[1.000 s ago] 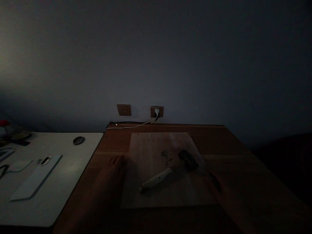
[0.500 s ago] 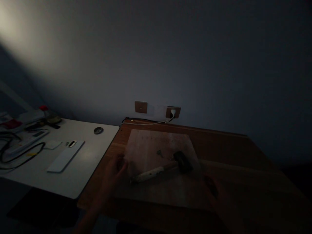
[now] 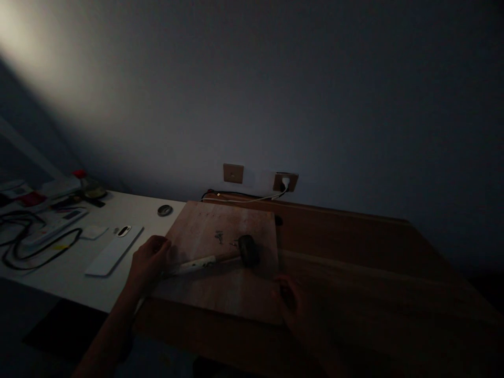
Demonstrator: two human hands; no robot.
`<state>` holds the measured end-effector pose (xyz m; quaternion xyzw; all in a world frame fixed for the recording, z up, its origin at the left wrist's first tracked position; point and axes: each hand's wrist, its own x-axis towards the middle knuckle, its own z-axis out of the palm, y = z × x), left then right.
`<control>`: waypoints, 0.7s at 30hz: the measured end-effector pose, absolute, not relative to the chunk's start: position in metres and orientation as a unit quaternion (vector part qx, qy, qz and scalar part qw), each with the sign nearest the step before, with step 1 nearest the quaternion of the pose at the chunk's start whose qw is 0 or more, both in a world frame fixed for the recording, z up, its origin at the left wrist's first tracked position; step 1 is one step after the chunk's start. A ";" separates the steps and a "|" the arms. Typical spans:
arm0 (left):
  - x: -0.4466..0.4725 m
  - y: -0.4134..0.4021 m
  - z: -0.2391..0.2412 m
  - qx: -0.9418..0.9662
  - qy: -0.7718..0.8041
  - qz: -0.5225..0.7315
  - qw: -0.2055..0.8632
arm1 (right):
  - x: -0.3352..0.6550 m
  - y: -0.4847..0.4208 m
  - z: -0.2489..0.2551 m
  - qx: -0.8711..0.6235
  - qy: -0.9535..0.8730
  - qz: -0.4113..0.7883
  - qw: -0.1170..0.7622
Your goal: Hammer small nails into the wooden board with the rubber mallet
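Note:
A square wooden board lies over the wooden tabletop, its left side reaching across the white table. My left hand is closed on the board's left edge. At the lower right edge of the board, my right hand is closed on the rim, dim in the shadow. On the board rests a mallet with a black head, its pale-gripped handle pointing toward my left hand. Beside the head lie several small metal nails or screws; the dark hides their exact kind.
On the white table are a white phone, a round metal tin or ring, a black cable and a red-capped bottle. Behind, a white plug sits in a wall socket. A small dark object shows past the board's far right corner.
Both hands have shifted the board to the left, with the mallet and small metal pieces riding on it. The board now overlaps the white table. A dark object shows behind its far right corner.

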<state>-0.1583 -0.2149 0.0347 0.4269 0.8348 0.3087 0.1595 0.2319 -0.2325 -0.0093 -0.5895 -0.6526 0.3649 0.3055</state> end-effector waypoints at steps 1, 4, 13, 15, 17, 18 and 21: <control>-0.159 -0.215 0.034 0.430 0.834 0.309 0.157 | 0.231 -0.232 -0.009 -0.587 -0.655 0.365 0.305; -0.155 -0.218 0.030 0.438 0.829 0.310 0.157 | 0.236 -0.231 -0.010 -0.596 -0.643 0.373 0.304; -0.081 -0.219 0.013 0.560 0.742 0.305 0.207 | 0.332 -0.221 -0.008 -0.694 -0.550 0.323 0.334; -0.061 -0.222 0.006 0.592 0.705 0.312 0.236 | 0.362 -0.223 -0.006 -0.728 -0.526 0.301 0.319; -0.043 -0.228 0.000 0.610 0.682 0.317 0.249 | 0.389 -0.229 -0.005 -0.749 -0.513 0.288 0.305; -0.035 -0.231 -0.001 0.618 0.672 0.319 0.254 | 0.401 -0.232 -0.006 -0.758 -0.508 0.279 0.299; -0.020 -0.237 -0.004 0.645 0.648 0.317 0.252 | 0.422 -0.244 -0.007 -0.777 -0.506 0.239 0.289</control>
